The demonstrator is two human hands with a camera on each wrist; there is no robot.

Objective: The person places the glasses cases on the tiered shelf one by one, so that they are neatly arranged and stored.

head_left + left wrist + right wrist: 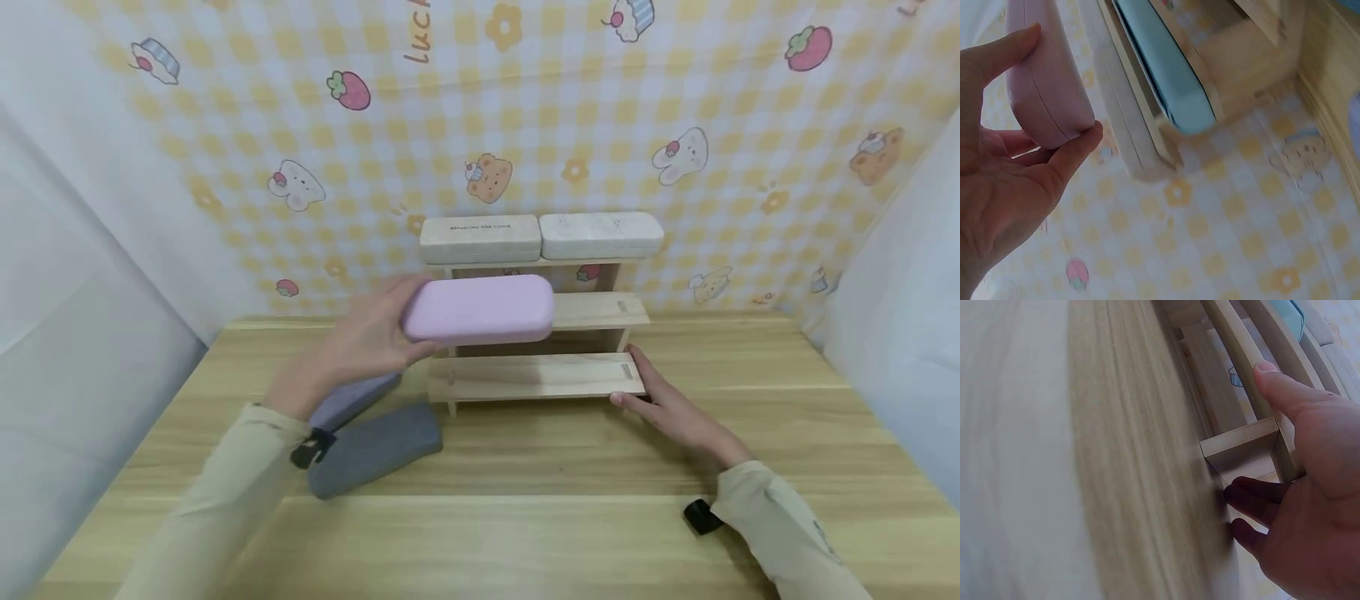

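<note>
My left hand [367,333] grips a pink glasses case [480,308] by its left end and holds it in front of a stepped wooden rack [536,377]. In the left wrist view, the thumb and fingers lie on opposite sides of the case [1047,94], whose seam shows closed. The right hand [667,412] holds the right end of the rack's lowest shelf, thumb at the front edge. A teal case [1172,75] lies on a rack shelf in the left wrist view; in the head view the pink case hides it.
Two whitish cases, one with lettering [480,242] and one plain-looking [600,237], stand side by side on the top shelf. A dark grey case [378,450] and a purple-grey case [356,402] lie on the wooden table [525,542], left of the rack. Behind hangs a checked cloth [577,108].
</note>
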